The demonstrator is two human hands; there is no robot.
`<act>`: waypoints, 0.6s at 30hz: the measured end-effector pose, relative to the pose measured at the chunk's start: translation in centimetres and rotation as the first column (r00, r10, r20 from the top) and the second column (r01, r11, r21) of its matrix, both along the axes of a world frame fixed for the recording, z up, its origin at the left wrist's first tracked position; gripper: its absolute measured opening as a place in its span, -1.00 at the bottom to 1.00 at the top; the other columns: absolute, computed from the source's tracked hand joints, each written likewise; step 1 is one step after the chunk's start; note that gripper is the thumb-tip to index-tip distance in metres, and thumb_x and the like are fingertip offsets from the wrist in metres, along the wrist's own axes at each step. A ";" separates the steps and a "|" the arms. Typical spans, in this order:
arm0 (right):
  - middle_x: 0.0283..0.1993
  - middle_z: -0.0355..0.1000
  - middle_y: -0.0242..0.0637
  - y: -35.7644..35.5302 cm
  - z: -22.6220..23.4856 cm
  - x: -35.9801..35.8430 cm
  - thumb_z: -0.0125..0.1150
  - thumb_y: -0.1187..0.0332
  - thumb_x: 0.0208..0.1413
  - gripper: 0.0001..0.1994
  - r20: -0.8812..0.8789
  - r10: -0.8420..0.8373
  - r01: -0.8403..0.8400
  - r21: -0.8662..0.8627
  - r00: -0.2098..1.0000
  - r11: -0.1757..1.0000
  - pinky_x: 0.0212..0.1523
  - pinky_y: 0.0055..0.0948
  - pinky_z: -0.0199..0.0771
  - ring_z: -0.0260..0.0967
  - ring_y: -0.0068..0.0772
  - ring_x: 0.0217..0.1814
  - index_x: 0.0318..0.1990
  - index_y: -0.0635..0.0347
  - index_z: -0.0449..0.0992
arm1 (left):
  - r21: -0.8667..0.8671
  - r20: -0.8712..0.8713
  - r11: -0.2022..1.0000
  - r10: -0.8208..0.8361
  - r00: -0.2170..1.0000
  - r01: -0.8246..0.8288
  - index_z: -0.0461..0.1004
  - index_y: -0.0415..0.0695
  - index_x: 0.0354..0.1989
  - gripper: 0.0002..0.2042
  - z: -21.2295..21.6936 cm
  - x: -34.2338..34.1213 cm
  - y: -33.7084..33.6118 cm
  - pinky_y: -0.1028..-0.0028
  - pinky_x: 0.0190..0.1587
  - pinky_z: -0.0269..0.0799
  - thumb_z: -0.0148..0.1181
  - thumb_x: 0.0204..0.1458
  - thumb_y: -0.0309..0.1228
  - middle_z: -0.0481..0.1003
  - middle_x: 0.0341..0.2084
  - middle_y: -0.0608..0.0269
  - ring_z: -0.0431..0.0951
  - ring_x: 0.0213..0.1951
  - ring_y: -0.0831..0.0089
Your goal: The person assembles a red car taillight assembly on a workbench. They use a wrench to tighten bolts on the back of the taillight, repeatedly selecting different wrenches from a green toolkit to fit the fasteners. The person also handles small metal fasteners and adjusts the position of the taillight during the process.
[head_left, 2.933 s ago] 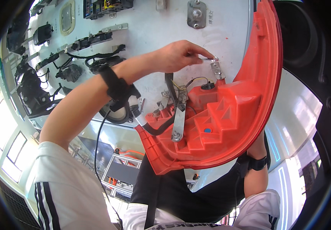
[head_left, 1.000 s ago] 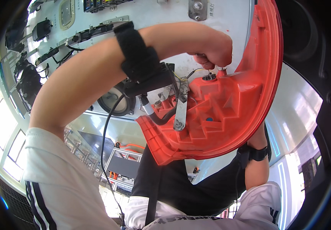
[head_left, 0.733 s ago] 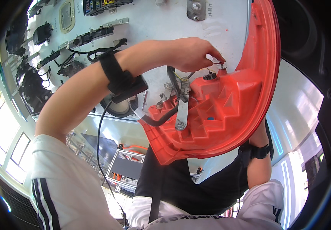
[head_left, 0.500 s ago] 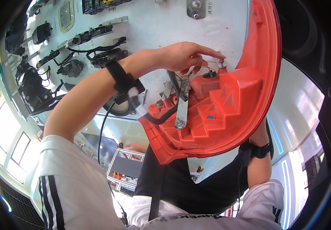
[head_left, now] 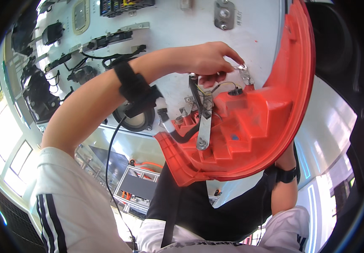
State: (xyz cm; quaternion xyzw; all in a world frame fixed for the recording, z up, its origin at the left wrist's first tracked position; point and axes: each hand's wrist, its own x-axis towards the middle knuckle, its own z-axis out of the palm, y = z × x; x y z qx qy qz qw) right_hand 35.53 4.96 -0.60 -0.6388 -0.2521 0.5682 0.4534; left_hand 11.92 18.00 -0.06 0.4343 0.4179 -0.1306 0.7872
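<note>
A large red car lamp housing (head_left: 258, 122) with a stepped back fills the middle and right, its curved rim toward the right. My left hand (head_left: 209, 61) reaches over it, index finger bent down to a small metal fastener (head_left: 242, 67) at the top of a short metal bracket (head_left: 246, 77). Thumb and index finger close around that fastener; the other fingers curl underneath. A longer metal strip (head_left: 204, 133) is bolted to the housing, with a black-sleeved cable (head_left: 186, 134) beside it. My right forearm (head_left: 284, 196) rises behind the housing, which hides that hand.
A pale panel (head_left: 182, 29) ahead carries a fuse box (head_left: 125, 6), a metal plate (head_left: 224, 14), black connectors and a round speaker (head_left: 135, 120). Below stands a metal-framed cart (head_left: 137, 185). A thin black cable (head_left: 108, 164) hangs from my left wrist strap.
The housing and panel sit slightly lower and farther right in view. My left index finger has gone from stretched out to more bent at the fastener.
</note>
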 end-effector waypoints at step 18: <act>0.46 -0.08 0.13 -1.1 -3.7 2.2 -0.36 -0.03 0.39 -0.42 0.584 0.228 -0.505 0.370 0.779 0.779 0.45 -0.01 -0.05 -0.03 0.16 0.46 0.46 0.00 -0.09 | 0.030 -0.048 0.954 -0.295 0.954 0.297 0.18 -0.24 -0.53 -0.80 1.2 2.6 1.7 0.41 -0.66 0.14 -0.18 0.14 -0.46 0.52 -0.53 0.01 0.23 -0.69 0.51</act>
